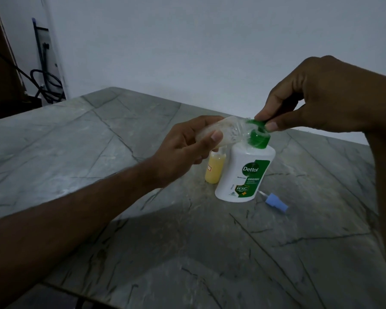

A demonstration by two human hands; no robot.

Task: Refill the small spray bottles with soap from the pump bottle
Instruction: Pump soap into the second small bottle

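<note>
Pump bottle (243,175) head pinched by right hand (316,101) — left hand (183,150) grips blurred clear bottle (221,132).

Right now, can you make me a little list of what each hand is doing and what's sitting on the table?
left hand: holds a small clear bottle, tipped sideways at the pump
right hand: pinches the green pump head
pump bottle: white, upright on the table
yellow bottle: upright, beside the pump bottle
blue spray cap: lying loose on the table
</note>
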